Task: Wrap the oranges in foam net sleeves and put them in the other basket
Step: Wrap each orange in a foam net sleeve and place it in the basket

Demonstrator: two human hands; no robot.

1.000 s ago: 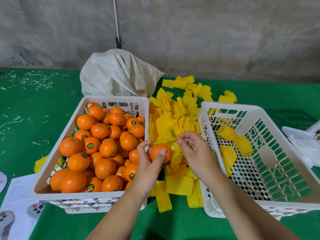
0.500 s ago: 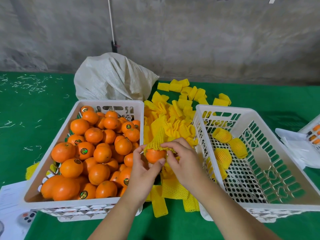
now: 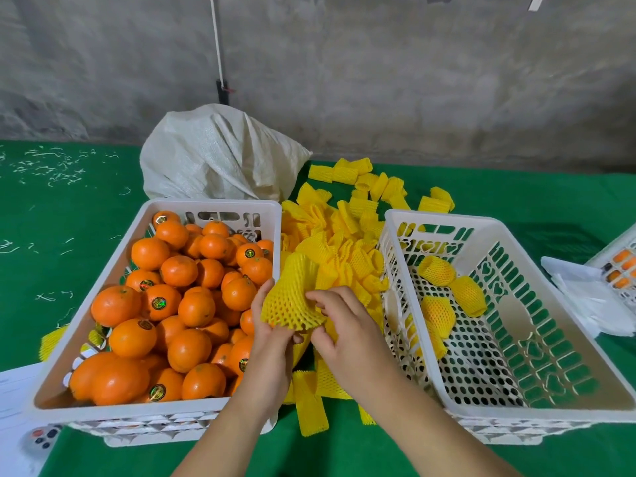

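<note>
A white basket [image 3: 103, 311] on the left is full of loose oranges [image 3: 179, 270]. Between the baskets lies a heap of yellow foam net sleeves [image 3: 347, 235]. My left hand [image 3: 272, 339] grips an orange that is now hidden inside a yellow sleeve [image 3: 290, 301], whose top flares open. My right hand [image 3: 340, 325] pinches the sleeve's right edge with curled fingers. The white basket on the right [image 3: 585, 366] holds three wrapped oranges [image 3: 437, 270] near its far end.
A white woven sack [image 3: 220, 156] lies behind the left basket. Papers [image 3: 13, 401] sit at the lower left, white sheets [image 3: 585, 294] and part of another basket [image 3: 619, 259] at the right edge. Green cloth [image 3: 51, 215] covers the table.
The bare orange in my left hand has been covered by a yellow sleeve that my right hand pulled down over it. The view has shifted slightly.
</note>
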